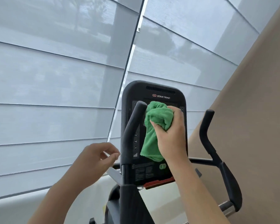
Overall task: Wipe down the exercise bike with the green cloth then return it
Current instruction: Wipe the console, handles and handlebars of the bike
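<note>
The exercise bike's black console (157, 92) stands upright in the middle of the head view, with black handlebars on its left (132, 120) and right (205, 131). My right hand (171, 135) presses a bunched green cloth (153, 123) against the console screen, and the cloth's loose end hangs down over the lower display. My left hand (95, 157) hovers just left of the console's edge, fingers loosely curled with nothing in them, close to the left handlebar without touching it.
Pale grey window blinds (55, 78) fill the background behind the bike. A beige wall (257, 94) runs along the right side. A red strip (160, 182) sits below the console, and a white sill (23, 206) lies at the lower left.
</note>
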